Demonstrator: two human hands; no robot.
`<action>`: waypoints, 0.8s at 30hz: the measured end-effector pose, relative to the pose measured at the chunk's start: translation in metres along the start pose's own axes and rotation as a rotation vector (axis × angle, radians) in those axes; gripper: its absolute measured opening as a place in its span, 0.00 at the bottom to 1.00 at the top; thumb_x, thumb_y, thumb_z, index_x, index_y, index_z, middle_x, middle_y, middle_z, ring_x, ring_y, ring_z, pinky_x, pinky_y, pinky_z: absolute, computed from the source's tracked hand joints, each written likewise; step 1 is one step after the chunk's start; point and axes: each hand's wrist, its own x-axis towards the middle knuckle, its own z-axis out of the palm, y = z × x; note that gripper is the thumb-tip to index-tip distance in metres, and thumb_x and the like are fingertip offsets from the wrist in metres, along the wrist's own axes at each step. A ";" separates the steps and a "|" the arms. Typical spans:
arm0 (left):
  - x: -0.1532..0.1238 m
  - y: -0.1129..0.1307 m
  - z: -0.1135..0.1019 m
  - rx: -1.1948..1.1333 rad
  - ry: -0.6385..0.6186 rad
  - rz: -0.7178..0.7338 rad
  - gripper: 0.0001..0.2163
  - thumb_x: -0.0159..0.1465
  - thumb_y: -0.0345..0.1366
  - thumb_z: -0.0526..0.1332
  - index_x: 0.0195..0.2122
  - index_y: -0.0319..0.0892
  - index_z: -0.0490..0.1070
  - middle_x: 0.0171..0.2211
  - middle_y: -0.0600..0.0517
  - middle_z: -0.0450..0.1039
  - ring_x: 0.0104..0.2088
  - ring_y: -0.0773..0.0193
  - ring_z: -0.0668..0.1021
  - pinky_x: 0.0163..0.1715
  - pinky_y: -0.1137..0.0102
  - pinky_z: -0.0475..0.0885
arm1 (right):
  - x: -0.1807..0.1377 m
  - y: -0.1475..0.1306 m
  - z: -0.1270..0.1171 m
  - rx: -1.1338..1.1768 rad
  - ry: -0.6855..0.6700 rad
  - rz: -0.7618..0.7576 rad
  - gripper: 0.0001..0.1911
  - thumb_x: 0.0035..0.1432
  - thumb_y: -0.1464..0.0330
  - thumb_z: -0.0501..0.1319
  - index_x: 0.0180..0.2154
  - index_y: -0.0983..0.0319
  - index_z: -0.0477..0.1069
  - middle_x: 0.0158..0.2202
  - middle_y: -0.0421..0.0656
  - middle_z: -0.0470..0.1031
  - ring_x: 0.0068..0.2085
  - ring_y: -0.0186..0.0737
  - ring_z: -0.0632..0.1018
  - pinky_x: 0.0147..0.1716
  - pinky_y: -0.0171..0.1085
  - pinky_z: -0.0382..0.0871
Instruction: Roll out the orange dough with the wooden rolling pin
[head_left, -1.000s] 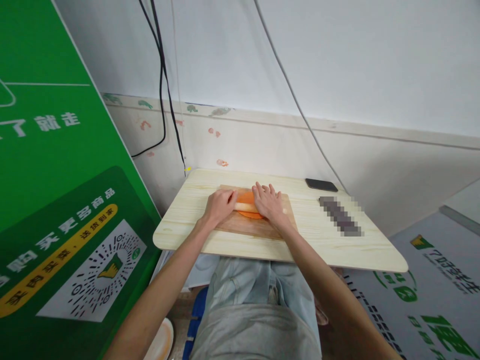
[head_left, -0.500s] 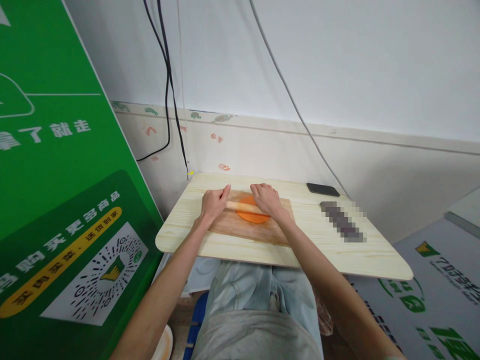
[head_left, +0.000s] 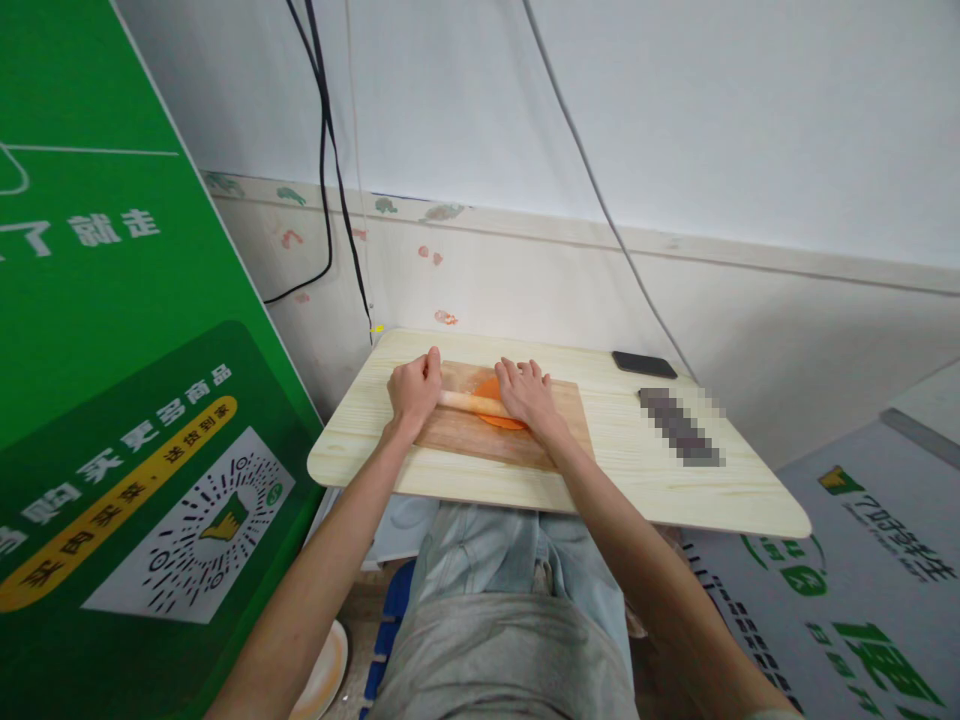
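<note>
A wooden rolling pin (head_left: 474,403) lies across a flat, round orange sheet of dough (head_left: 491,388) on a wooden board (head_left: 465,440). My left hand (head_left: 415,388) is closed around the pin's left end, its thumb pointing up and away from me. Over the right end rests my right hand (head_left: 528,388), its fingers bent forward across the pin with slight gaps between them. That hand hides the pin's right end and part of the dough. The dough's edges show in front of and behind the pin.
The board sits on a pale wood-grain table (head_left: 622,490) against the wall. To the right lie a black phone (head_left: 645,364) and a pixelated dark item (head_left: 681,428). A green printed panel (head_left: 247,365) stands at the left, and cables (head_left: 330,150) hang on the wall.
Both hands and the rolling pin have shifted left relative to the board. My right fingers have loosened and spread a little. The whole view has also shifted slightly.
</note>
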 end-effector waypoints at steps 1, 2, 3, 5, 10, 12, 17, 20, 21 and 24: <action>0.000 0.000 0.000 -0.018 0.004 -0.001 0.30 0.79 0.53 0.47 0.32 0.46 0.84 0.31 0.42 0.84 0.39 0.50 0.85 0.38 0.64 0.68 | -0.002 0.000 0.002 0.023 0.011 0.031 0.32 0.82 0.56 0.36 0.75 0.56 0.61 0.73 0.55 0.68 0.75 0.61 0.61 0.71 0.65 0.54; -0.001 0.001 0.000 -0.033 0.008 -0.003 0.30 0.79 0.53 0.47 0.32 0.46 0.84 0.30 0.42 0.84 0.39 0.50 0.85 0.38 0.64 0.68 | -0.004 0.000 0.004 0.041 0.019 0.058 0.33 0.82 0.54 0.35 0.77 0.56 0.58 0.75 0.55 0.65 0.78 0.61 0.57 0.72 0.66 0.50; -0.001 0.001 0.000 -0.044 0.015 -0.005 0.30 0.79 0.54 0.47 0.32 0.46 0.83 0.30 0.43 0.84 0.39 0.50 0.85 0.38 0.64 0.69 | -0.006 -0.001 0.006 0.054 0.023 0.077 0.35 0.82 0.53 0.35 0.79 0.56 0.55 0.77 0.54 0.63 0.79 0.61 0.54 0.73 0.67 0.47; -0.002 0.002 0.000 -0.057 0.033 -0.011 0.31 0.79 0.54 0.46 0.31 0.46 0.83 0.29 0.43 0.84 0.38 0.50 0.85 0.39 0.63 0.70 | -0.010 -0.002 0.009 0.058 0.017 0.092 0.36 0.81 0.51 0.33 0.80 0.55 0.53 0.78 0.54 0.60 0.80 0.61 0.52 0.74 0.68 0.43; -0.004 0.000 -0.001 -0.051 0.061 -0.015 0.33 0.79 0.55 0.44 0.28 0.46 0.81 0.26 0.44 0.83 0.35 0.50 0.85 0.41 0.62 0.71 | -0.029 -0.010 0.007 0.029 0.034 0.089 0.36 0.81 0.51 0.33 0.81 0.55 0.51 0.80 0.54 0.55 0.81 0.61 0.51 0.75 0.68 0.43; -0.005 -0.001 -0.002 -0.043 0.063 -0.019 0.33 0.78 0.55 0.44 0.27 0.46 0.81 0.26 0.44 0.83 0.34 0.50 0.85 0.41 0.62 0.71 | -0.037 -0.013 0.005 0.016 0.035 0.099 0.36 0.81 0.52 0.34 0.81 0.54 0.51 0.80 0.54 0.55 0.81 0.61 0.51 0.75 0.67 0.42; -0.006 -0.001 -0.004 -0.026 0.087 -0.068 0.33 0.78 0.54 0.43 0.28 0.46 0.82 0.29 0.42 0.84 0.38 0.49 0.85 0.41 0.63 0.71 | -0.038 -0.014 0.006 0.013 0.005 0.129 0.37 0.81 0.51 0.33 0.81 0.54 0.49 0.81 0.53 0.52 0.81 0.61 0.49 0.75 0.68 0.40; -0.005 0.001 -0.004 -0.035 0.079 -0.088 0.32 0.78 0.53 0.44 0.30 0.46 0.83 0.31 0.41 0.85 0.41 0.48 0.85 0.42 0.63 0.71 | -0.022 -0.009 0.007 0.048 -0.027 0.131 0.37 0.80 0.49 0.33 0.81 0.53 0.50 0.81 0.54 0.54 0.81 0.62 0.49 0.75 0.70 0.41; -0.005 0.001 -0.004 -0.036 0.071 -0.088 0.31 0.78 0.53 0.44 0.31 0.46 0.83 0.32 0.41 0.85 0.42 0.47 0.85 0.42 0.63 0.71 | -0.015 -0.007 0.007 0.061 -0.034 0.133 0.37 0.81 0.49 0.34 0.81 0.52 0.50 0.80 0.54 0.55 0.81 0.63 0.49 0.74 0.71 0.41; -0.005 0.001 -0.004 -0.026 0.050 -0.074 0.30 0.78 0.52 0.44 0.32 0.47 0.82 0.35 0.41 0.86 0.43 0.46 0.85 0.42 0.62 0.71 | 0.006 -0.001 0.002 0.097 -0.067 0.151 0.36 0.81 0.51 0.34 0.80 0.53 0.52 0.79 0.55 0.58 0.80 0.64 0.51 0.73 0.76 0.42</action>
